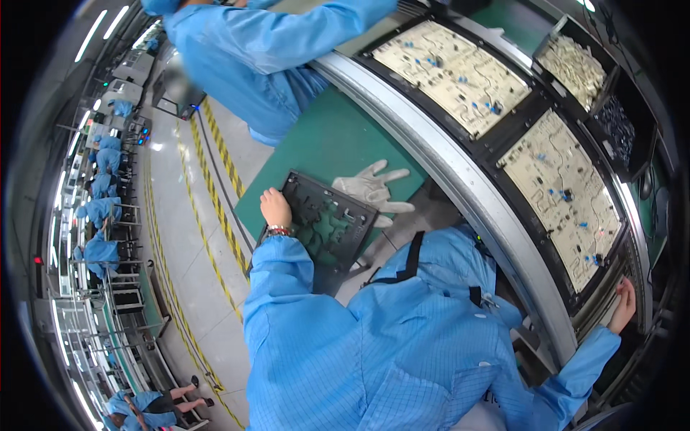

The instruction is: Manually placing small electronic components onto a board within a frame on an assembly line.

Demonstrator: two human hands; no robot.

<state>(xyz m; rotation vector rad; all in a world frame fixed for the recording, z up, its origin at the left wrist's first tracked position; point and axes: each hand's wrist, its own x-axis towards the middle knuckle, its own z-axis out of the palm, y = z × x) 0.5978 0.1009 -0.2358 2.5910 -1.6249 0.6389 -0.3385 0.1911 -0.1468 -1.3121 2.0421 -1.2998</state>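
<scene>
My left hand point(276, 208) grips the upper left edge of a black tray-like fixture frame point(293, 188), fingers over its rim. The frame is tilted and has cut-outs through which green shows. Beside its upper right edge, a white glove point(365, 188) lies with its fingers spread on the green tabletop point(345, 136). Far to the right, my right hand point(624, 307) is at the conveyor's near side, fingers loosely extended and nothing visible in them. Just beyond it sits a black carrier with a pale circuit board point(564, 194) bearing blue and black parts.
A second pale circuit board point(449, 75) sits farther along the conveyor, whose metal rail point(460, 183) curves past me. Bins of pale parts point(575, 65) and dark parts point(614, 133) stand behind. A co-worker in blue point(244, 50) is at the far side. Yellow-black floor lines point(215, 194) run left.
</scene>
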